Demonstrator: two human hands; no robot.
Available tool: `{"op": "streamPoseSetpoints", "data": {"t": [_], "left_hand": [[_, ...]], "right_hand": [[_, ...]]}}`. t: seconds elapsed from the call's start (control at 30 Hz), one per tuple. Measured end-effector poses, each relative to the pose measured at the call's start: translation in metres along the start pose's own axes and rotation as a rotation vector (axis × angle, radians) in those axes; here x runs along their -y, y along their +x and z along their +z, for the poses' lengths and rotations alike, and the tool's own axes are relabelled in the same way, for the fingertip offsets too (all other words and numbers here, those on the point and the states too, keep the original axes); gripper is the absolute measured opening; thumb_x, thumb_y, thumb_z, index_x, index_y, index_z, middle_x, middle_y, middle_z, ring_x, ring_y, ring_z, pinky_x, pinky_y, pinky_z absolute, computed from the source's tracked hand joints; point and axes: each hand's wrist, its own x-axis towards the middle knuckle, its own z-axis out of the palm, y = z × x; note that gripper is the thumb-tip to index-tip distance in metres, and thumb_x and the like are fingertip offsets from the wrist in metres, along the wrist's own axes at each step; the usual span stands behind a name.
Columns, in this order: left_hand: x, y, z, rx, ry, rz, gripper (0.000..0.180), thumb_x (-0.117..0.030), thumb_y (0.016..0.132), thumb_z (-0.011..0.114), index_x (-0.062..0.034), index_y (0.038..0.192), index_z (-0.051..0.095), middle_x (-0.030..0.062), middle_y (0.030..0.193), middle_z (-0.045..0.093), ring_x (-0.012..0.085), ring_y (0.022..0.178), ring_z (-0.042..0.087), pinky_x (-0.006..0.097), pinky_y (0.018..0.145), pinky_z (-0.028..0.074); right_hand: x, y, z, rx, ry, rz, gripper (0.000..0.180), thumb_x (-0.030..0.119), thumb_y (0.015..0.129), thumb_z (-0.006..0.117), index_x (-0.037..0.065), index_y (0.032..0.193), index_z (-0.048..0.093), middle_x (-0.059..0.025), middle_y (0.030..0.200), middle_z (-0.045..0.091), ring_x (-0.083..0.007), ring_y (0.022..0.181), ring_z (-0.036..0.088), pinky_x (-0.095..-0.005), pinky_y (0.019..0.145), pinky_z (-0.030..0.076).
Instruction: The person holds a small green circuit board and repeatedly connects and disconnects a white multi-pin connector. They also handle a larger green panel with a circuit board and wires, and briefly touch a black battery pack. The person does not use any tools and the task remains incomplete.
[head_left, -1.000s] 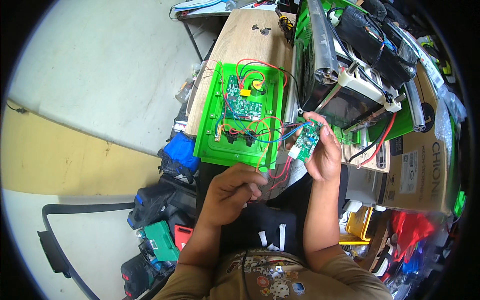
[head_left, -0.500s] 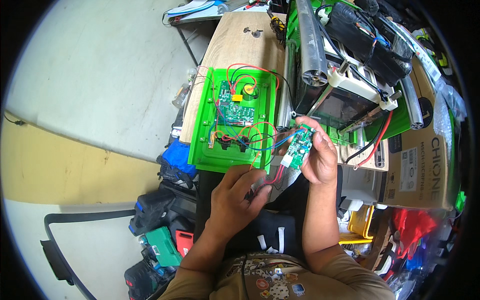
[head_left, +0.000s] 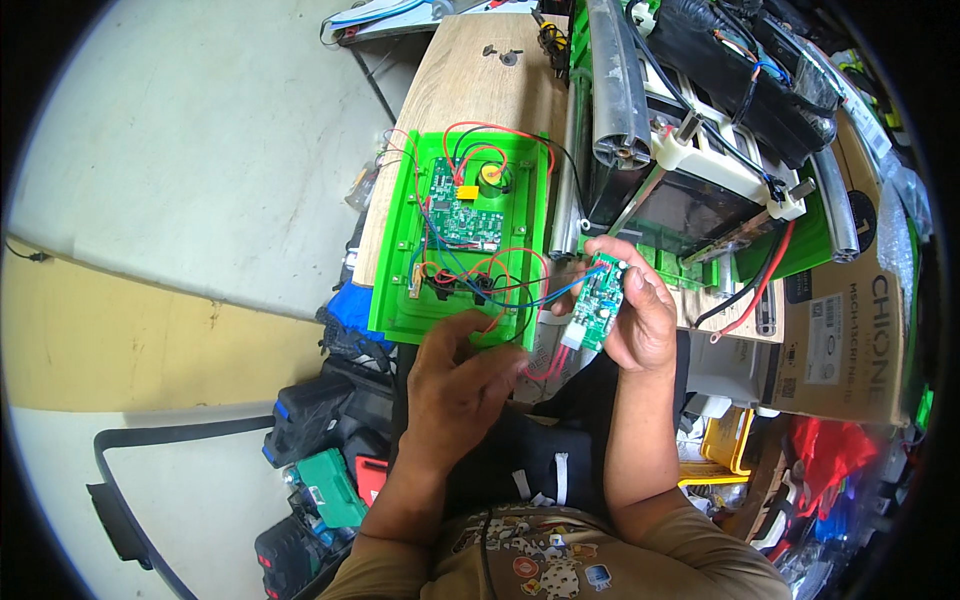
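Observation:
My right hand holds a small green circuit board upright between thumb and fingers. Blue and dark wires run from its upper end toward a green plastic panel. Red wires leave the white connector at its lower end and reach the fingertips of my left hand. That hand is closed on the wires at the panel's near edge; its grip is partly hidden. Inside the panel sits a larger green circuit board with a yellow connector and a round yellow-topped part.
The panel lies on a wooden board. To the right stands a frame with metal posts, a dark battery-like block and loose cables. A cardboard box is farther right. Tool cases lie low on the left.
My left hand has shifted slightly left and up, against the panel's near edge. The panel appears a little farther left. My right hand keeps hold of the small circuit board, turned slightly.

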Motion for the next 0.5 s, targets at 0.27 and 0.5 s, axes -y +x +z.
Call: {"op": "streamPoseSetpoints", "data": {"t": [0.27, 0.5], "left_hand": [[-0.014, 0.006, -0.001, 0.045, 0.056, 0.079, 0.023, -0.016, 0.073, 0.088, -0.0171, 0.095, 0.080, 0.0077, 0.125, 0.064, 0.0259, 0.095, 0.064, 0.037, 0.074, 0.056], [-0.011, 0.006, -0.005, 0.071, 0.063, 0.131, 0.021, -0.015, 0.074, 0.087, -0.0167, 0.094, 0.080, 0.0071, 0.130, 0.061, 0.0267, 0.096, 0.063, 0.038, 0.075, 0.056]], "right_hand": [[0.000, -0.001, 0.006, -0.049, 0.019, -0.010, 0.053, 0.031, 0.106, 0.059, -0.007, 0.141, 0.049, -0.0220, 0.107, 0.071, -0.0311, 0.099, 0.073, -0.0492, 0.092, 0.060], [0.003, -0.004, 0.005, -0.007, 0.008, -0.016, 0.051, 0.030, 0.107, 0.058, -0.008, 0.140, 0.049, -0.0210, 0.107, 0.071, -0.0301, 0.097, 0.073, -0.0470, 0.093, 0.060]]}}
